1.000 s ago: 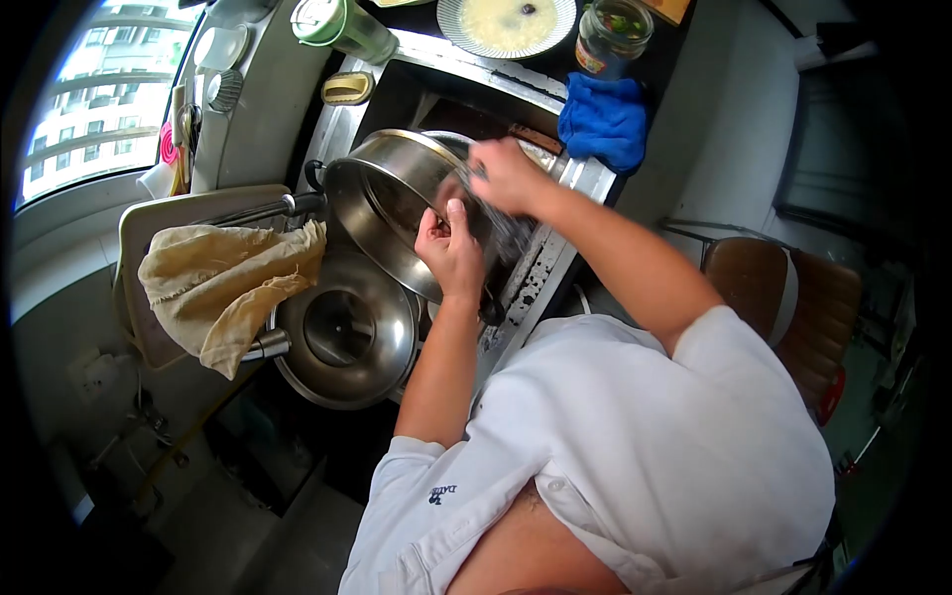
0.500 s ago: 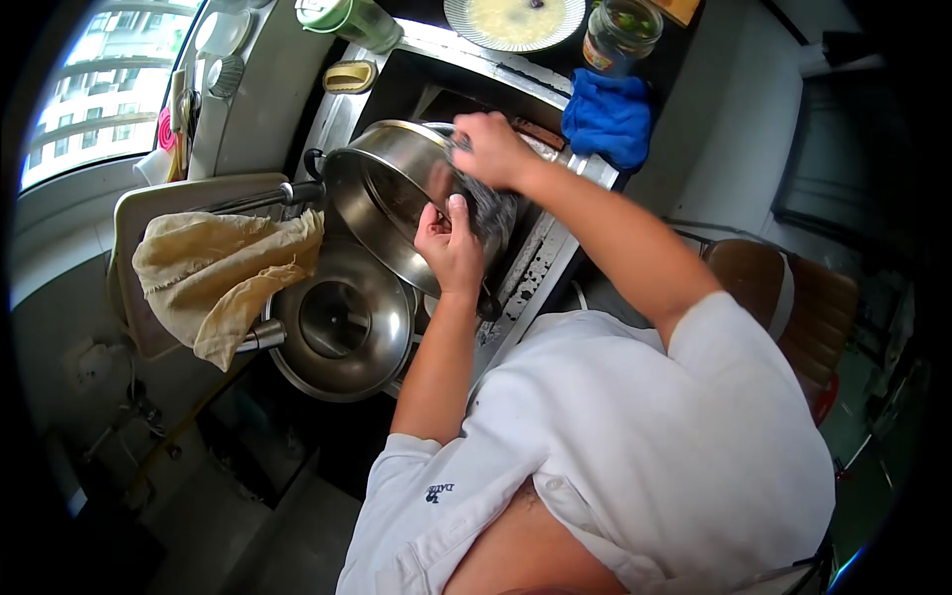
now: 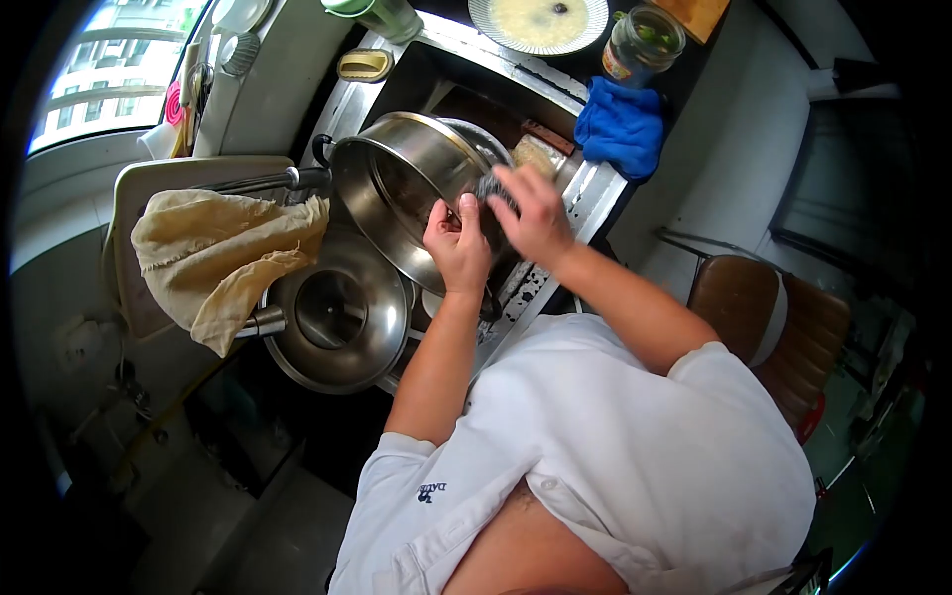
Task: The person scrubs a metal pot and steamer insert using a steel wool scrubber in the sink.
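A large steel pot (image 3: 432,142) is tilted on its side over the sink, its mouth facing left. My left hand (image 3: 460,253) is closed on the pot's rim, thumb up and fingers reaching inside. On the outer wall, my right hand (image 3: 540,220) presses a dark grey steel wool scrubber (image 3: 489,185); motion blurs its fingers a little. A black side handle (image 3: 320,151) shows at the pot's far left. Below the pot, a wide steel basin (image 3: 382,344) stands with a smaller round opening or bowl at its middle.
A beige cloth (image 3: 218,263) drapes over the faucet at left, beside a whisk (image 3: 268,181). A blue cloth (image 3: 621,127) lies on the sink's right edge. Behind stand a plate (image 3: 540,45), a glass jar (image 3: 640,50) and a yellow brush (image 3: 365,65). A brown chair (image 3: 759,307) is at right.
My right hand has moved down and to the right along the pot's outer wall with the scrubber. My left hand keeps its hold on the rim. The view has shifted slightly.
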{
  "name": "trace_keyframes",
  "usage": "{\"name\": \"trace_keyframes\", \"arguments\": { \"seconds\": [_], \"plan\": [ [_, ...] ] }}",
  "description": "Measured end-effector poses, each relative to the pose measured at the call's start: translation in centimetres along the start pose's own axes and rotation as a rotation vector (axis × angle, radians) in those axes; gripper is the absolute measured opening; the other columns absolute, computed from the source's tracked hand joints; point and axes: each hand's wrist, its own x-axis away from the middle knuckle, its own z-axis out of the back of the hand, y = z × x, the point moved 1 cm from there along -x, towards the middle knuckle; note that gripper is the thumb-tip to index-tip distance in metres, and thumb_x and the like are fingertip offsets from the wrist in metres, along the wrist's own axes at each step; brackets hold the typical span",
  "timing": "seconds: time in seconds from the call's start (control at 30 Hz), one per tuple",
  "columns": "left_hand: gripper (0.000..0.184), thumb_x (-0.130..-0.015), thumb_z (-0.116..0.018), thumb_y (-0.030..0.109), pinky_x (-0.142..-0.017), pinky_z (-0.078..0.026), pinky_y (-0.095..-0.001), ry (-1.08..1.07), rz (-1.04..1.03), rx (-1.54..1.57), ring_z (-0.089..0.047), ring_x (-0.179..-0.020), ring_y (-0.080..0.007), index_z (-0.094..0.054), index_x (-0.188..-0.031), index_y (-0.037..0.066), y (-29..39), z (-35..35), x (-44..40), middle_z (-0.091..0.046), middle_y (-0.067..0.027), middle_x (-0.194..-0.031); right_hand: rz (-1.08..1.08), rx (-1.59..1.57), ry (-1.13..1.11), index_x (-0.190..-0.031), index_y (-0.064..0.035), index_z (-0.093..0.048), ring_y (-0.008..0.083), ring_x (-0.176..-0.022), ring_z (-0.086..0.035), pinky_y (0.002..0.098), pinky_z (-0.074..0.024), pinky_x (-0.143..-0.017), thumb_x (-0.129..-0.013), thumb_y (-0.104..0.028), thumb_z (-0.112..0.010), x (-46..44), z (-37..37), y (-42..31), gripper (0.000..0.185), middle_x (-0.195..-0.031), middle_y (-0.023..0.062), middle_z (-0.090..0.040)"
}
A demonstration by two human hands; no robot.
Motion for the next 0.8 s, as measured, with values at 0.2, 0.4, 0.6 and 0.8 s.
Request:
{"name": "trace_keyframes", "arguments": {
  "seconds": [0.2,0.4,0.6,0.8],
  "plan": [
    [0.012,-0.096,-0.060,0.007,-0.069,-0.051,-0.0222,-0.008,-0.044,0.079,-0.059,-0.076,-0.0064,-0.057,-0.087,0.000,0.5,-0.5,0.1,-0.061,-0.0010,-0.082,0.042,0.020,-0.155,-0.131,0.0039,-0.050,0.0353,-0.090,-0.055,0.0422,-0.0472,-0.079,-0.081,-0.008,-0.067,3.4,0.4,-2.1,0.054,-0.099,0.0183,-0.051],
    [0.019,-0.097,-0.059,0.010,-0.059,-0.047,-0.0193,-0.018,0.003,0.104,-0.052,-0.066,-0.0026,-0.051,-0.080,0.004,0.5,-0.5,0.0,-0.056,0.0027,-0.075,-0.224,-0.152,-0.100,-0.132,0.0059,-0.047,0.0354,-0.088,-0.059,0.0417,-0.0486,-0.080,-0.081,-0.009,-0.069,4.0,0.7,0.3,0.057,-0.097,0.0194,-0.055],
    [0.019,-0.096,-0.060,0.010,-0.059,-0.048,-0.0199,-0.013,0.026,0.121,-0.053,-0.066,-0.0032,-0.050,-0.081,0.004,0.4,-0.7,0.0,-0.058,0.0019,-0.077,-0.137,-0.145,0.019,-0.105,0.0035,-0.064,0.0327,-0.080,-0.062,0.0393,-0.0503,-0.071,-0.077,-0.009,-0.076,2.9,0.9,1.6,0.033,-0.089,0.0154,-0.061],
    [0.012,-0.097,-0.058,0.008,-0.074,-0.050,-0.0202,-0.045,0.010,0.066,-0.063,-0.083,-0.0078,-0.061,-0.092,-0.003,1.2,-0.4,0.4,-0.065,-0.0031,-0.089,-0.106,-0.159,0.075,-0.093,0.0034,-0.067,0.0338,-0.072,-0.062,0.0391,-0.0496,-0.063,-0.079,-0.007,-0.074,3.2,-0.6,1.9,0.019,-0.080,0.0159,-0.060]
  ]
}}
